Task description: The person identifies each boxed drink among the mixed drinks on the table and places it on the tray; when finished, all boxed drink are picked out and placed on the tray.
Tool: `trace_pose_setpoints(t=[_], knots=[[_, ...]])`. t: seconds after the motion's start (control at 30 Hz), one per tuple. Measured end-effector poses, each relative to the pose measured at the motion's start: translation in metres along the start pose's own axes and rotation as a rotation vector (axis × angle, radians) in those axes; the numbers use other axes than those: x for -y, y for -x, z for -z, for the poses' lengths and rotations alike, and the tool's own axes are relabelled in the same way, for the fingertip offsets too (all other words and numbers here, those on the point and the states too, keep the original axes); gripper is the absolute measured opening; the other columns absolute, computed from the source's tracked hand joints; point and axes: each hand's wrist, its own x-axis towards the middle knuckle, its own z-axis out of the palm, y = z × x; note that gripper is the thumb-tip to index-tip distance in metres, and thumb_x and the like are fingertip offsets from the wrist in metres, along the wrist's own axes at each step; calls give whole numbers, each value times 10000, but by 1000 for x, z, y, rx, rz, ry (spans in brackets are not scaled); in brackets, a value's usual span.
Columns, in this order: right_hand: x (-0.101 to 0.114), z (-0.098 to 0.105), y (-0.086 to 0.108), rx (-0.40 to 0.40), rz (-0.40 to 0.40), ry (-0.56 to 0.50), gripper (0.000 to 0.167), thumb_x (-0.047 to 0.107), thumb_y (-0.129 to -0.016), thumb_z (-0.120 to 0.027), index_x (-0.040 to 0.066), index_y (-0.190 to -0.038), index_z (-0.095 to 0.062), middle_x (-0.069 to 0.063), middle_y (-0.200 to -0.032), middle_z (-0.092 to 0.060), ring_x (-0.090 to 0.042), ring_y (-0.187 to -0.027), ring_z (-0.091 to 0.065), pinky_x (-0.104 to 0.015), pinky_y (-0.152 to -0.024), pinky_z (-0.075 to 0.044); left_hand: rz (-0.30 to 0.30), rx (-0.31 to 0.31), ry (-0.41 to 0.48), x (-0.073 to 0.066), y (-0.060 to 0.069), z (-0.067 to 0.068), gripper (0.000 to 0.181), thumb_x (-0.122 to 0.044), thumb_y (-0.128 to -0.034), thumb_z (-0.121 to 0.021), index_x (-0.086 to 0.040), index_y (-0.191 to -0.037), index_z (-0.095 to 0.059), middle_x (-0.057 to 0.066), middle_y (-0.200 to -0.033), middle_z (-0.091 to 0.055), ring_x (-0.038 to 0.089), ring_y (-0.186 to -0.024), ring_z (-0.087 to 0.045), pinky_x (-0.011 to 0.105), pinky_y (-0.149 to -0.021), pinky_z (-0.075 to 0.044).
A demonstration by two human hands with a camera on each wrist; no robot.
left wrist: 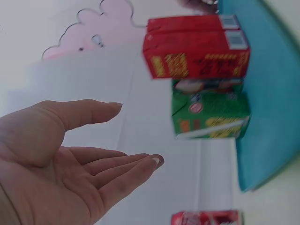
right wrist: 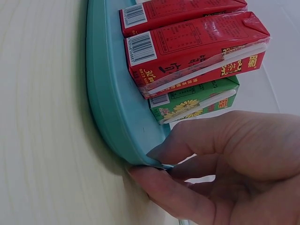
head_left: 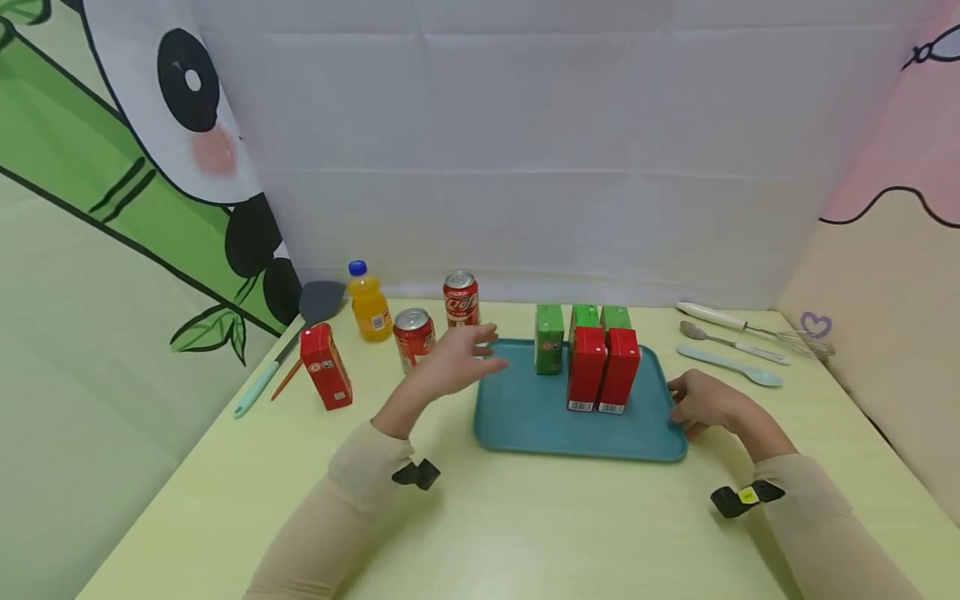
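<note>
A teal tray lies on the table, bearing several drink cartons. Two red cartons stand side by side in front, with green cartons behind and to their left. My right hand pinches the tray's right rim between thumb and fingers, as the right wrist view shows. My left hand hovers by the tray's left edge, thumb and fingers apart, nothing between them. Near it stand two red soda cans, the closer can partly behind the hand and the farther can at the back.
On the left are another red carton, a bottle of orange drink and a spatula. To the right lie a whisk, a metal spoon and a pale blue spoon. A white curtain backs the table.
</note>
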Motion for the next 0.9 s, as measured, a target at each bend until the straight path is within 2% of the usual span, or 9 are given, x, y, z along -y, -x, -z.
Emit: trace_pose_setpoints(t=[0.13, 0.27, 0.4, 0.5, 0.7, 0.9], knots=[[-1, -1, -1, 6, 3, -5, 670, -64, -821, -619, -304, -1360, -300, -338, -1127, -563, -300, -904, -659, -424, -690, -606, 19, -68, -39, 3, 15, 31, 621, -220, -973, -670, 3, -1497, -422, 174, -1455, -518, 339, -1281, -550, 425, -971, -516], [-2, -2, -1, 3, 4, -3, 684, -66, -814, -623, -305, -1363, -292, -327, -1114, -570, -288, -889, -659, -419, -683, -606, 8, -101, -61, 8, 32, 70, 618, -231, -980, -660, 2, -1499, -420, 182, -1477, -492, 373, -1316, -507, 474, -1005, -485], [-2, 1, 0, 2, 12, 4, 686, -66, -815, -623, -307, -1363, -288, -328, -1110, -568, -288, -881, -662, -422, -682, -606, -19, -190, -67, 22, 49, 107, 629, -229, -971, -677, 4, -1497, -422, 194, -1482, -481, 390, -1339, -476, 515, -1051, -433], [0, 2, 0, 9, 20, 11, 679, -67, -816, -620, -310, -1358, -291, -324, -1100, -566, -286, -868, -659, -425, -685, -606, -11, -256, -110, 36, 62, 130, 657, -253, -963, -691, -18, -1509, -412, 194, -1484, -478, 397, -1358, -451, 528, -1083, -392], [3, 1, -2, 19, 29, 19, 675, -59, -823, -618, -308, -1359, -294, -345, -1129, -558, -289, -884, -656, -424, -695, -605, 103, -241, -131, 68, 89, 166, 813, -334, -946, -705, -85, -1582, -265, 197, -1568, -350, 460, -1427, -300, 613, -1113, -300], [2, 1, 0, 17, 13, 21, 654, -48, -853, -622, -310, -1356, -295, -372, -1175, -549, -320, -956, -655, -427, -707, -604, 202, -207, -89, 111, 101, 187, 927, -344, -915, -740, -138, -1611, -164, 195, -1610, -257, 479, -1434, -245, 669, -1075, -309]])
